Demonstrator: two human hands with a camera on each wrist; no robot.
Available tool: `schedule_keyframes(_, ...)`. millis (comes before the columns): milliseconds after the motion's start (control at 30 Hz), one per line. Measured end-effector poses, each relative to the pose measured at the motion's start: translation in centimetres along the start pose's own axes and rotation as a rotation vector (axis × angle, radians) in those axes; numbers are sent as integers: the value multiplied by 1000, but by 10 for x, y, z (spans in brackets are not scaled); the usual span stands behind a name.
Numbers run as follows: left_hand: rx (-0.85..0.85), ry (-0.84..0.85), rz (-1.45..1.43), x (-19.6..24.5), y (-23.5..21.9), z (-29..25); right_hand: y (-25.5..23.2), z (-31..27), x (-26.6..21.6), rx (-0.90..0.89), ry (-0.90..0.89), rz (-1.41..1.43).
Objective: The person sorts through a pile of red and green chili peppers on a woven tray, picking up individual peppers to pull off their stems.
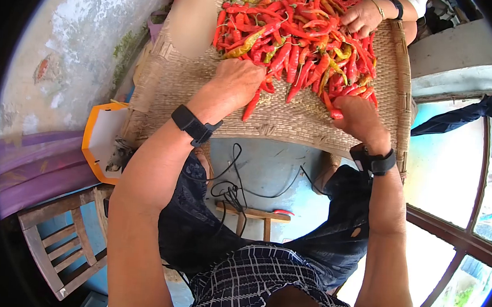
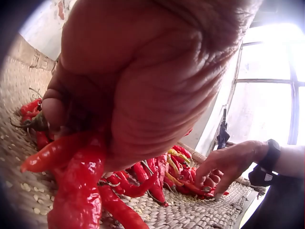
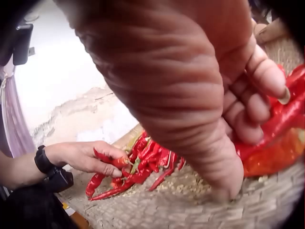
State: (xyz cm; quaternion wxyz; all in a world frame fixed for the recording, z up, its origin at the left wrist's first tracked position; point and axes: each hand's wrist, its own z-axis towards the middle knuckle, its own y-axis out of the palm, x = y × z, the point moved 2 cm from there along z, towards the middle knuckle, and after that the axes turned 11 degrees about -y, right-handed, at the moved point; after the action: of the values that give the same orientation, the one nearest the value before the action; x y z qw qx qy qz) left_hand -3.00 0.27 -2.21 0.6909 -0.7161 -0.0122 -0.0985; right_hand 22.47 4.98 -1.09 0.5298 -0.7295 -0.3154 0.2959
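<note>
A heap of red chili peppers (image 1: 300,37), some yellow-green, lies on a woven tray (image 1: 293,125). At its near left edge my left hand (image 1: 236,84) grips a few red chili peppers (image 2: 78,191), their ends hanging out below the curled fingers in the left wrist view. My right hand (image 1: 359,118) is at the heap's near right edge. Its fingers (image 3: 248,105) bend loosely against red peppers (image 3: 281,129), the palm holds nothing, and the thumb points down at the weave. Pale seeds (image 3: 190,188) are scattered on the tray.
Across the tray, another person's hand (image 1: 363,16) reaches into the heap. A wooden chair (image 1: 63,238) and an orange-edged box (image 1: 104,143) stand at left. Black cables (image 1: 234,192) hang below the tray, above a small wooden stool (image 1: 259,214). A window (image 1: 450,168) is at right.
</note>
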Motion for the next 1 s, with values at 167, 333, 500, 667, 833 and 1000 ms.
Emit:
schedule_keyframes(167, 20, 6, 10, -1, 5, 2, -1, 5, -12, 220, -173, 87)
schedule_keyframes(333, -1, -19, 8, 0, 6, 3, -40, 13, -41, 386, -73, 502)
schedule_keyframes(500, 13, -41, 0, 1, 5, 2, -35, 29, -37, 319, -21, 1009)
schedule_keyframes(667, 16, -30, -2, 0, 5, 2, -48, 37, -27, 412, 98, 1131)
schedule_keyframes(833, 11, -25, 7, 1, 6, 0, -43, 42, -23, 175, -60, 920)
schedule_keyframes(1000, 14, -31, -23, -1, 10, 1, -53, 41, -10, 480, 32, 1155)
